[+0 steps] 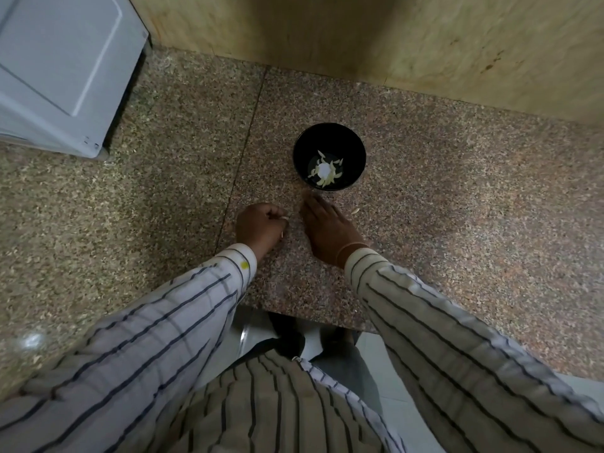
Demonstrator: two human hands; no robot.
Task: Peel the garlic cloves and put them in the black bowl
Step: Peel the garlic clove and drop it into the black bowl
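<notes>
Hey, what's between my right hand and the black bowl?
Only a narrow strip of bare granite countertop lies between the right hand and the black bowl, in the head view.

A white appliance (62, 70) stands on the speckled granite counter (457, 204).

- The left hand (261, 228) curls its fingers under. Pale bits (283, 218) show at the fingertips, too small to tell clove from skin.
- The right hand (330, 230) lies palm down on the counter (457, 207), hiding whatever may be beneath it.
- In the black bowl (328, 135), glare washes out the middle of the pale pieces (327, 173), so their number cannot be told.
- A pale scrap (355, 210) just beside the right hand, toward the counter's right edge, is too small to identify.
- The white appliance (65, 60) at the counter's far left corner is cut off by the picture's edges.
</notes>
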